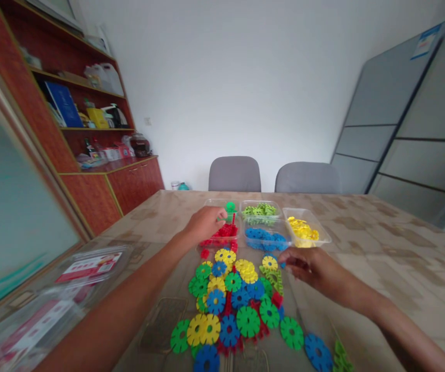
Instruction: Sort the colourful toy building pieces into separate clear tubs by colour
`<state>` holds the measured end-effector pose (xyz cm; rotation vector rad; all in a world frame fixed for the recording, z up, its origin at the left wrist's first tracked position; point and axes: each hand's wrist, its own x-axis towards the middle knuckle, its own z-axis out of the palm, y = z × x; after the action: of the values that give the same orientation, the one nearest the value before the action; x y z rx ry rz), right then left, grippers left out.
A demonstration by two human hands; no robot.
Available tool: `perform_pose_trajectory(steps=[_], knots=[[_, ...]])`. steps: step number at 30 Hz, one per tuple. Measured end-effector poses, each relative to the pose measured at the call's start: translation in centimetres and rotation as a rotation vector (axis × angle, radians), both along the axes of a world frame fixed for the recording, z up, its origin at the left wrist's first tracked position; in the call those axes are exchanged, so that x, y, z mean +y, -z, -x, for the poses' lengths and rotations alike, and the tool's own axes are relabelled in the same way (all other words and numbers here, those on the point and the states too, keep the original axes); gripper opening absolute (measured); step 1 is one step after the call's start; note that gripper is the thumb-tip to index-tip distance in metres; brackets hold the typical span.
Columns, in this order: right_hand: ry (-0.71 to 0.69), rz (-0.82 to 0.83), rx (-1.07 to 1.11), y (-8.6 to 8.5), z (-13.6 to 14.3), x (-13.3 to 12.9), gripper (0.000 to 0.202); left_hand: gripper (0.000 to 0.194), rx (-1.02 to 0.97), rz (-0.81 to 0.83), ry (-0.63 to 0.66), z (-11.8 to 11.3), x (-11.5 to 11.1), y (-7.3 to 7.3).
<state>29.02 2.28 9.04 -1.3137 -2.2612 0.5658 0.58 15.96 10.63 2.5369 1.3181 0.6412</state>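
My left hand [205, 224] hovers over the clear box of red pieces [225, 231], its fingers curled together; anything between them is hidden. Just beyond its fingertips a green notched disc [230, 206] shows in the back-left box. My right hand [304, 263] is low over the table, with fingers bent and a small blue plastic piece [282, 265] at their tips. Beside it lie a yellow notched disc [270, 262] and light green pieces [272, 279]. Between my forearms spreads a pile of interlocking discs, among them a green disc [248, 321], a blue disc [229, 330] and yellow discs [203, 329].
Clear boxes hold blue discs [266, 238], light green pieces [261, 211] and yellow pieces [303, 228]. Clear lids with labels [90, 266] lie at left on the patterned table [362, 243]. Two grey chairs [234, 174] stand behind, with a wooden cabinet [133, 181] at left.
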Motion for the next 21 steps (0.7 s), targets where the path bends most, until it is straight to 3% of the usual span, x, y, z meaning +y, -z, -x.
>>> perform_pose_trajectory(steps=[5,8,11,15,21], knots=[[-0.017,0.001,-0.023,0.2,0.5,0.0,0.019,0.016,-0.028,-0.044,0.006,2.6,-3.8,1.2],[-0.045,0.012,-0.028,0.7,0.8,0.2,0.017,0.017,-0.03,-0.079,0.024,3.4,-4.5,1.7],[-0.062,0.053,-0.018,1.4,0.9,0.7,0.014,0.028,-0.022,-0.12,0.072,2.6,-3.2,1.5],[-0.094,0.062,-0.013,2.1,1.0,1.0,0.013,0.051,0.006,-0.133,0.173,-0.2,0.4,0.9],[-0.067,0.045,-0.028,2.1,0.6,0.5,0.013,0.045,0.023,-0.093,0.232,-2.8,4.2,1.9]])
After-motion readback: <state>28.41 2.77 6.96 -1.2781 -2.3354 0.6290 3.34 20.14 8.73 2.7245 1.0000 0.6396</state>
